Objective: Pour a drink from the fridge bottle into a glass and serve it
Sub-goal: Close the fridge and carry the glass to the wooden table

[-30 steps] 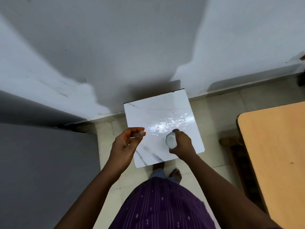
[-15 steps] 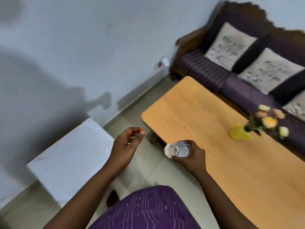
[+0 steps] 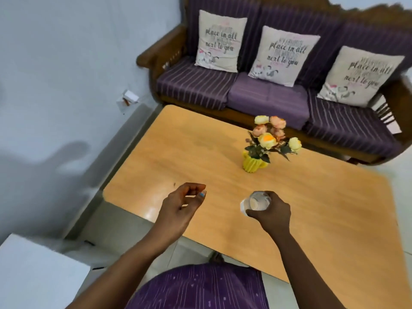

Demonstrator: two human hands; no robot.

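Head view: a person is holding a glass (image 3: 256, 202) of drink over a table (image 3: 323, 208).
Head view, up close: the right hand (image 3: 270, 214) is wrapping its fingers around the glass and holding it upright above the near part of the wooden table; you cannot tell if it is touching the top. The left hand (image 3: 181, 206) is hanging in the air over the table's near left edge, holding nothing, with its fingers loosely curled and the thumb close to the fingertips. A yellow vase (image 3: 253, 162) of flowers (image 3: 270, 136) is standing on the table, farther back than the glass. Behind the table, a purple sofa (image 3: 267, 94) is carrying three pillows (image 3: 282, 55) with writing. A white stool (image 3: 38, 275) is sitting at the bottom left.
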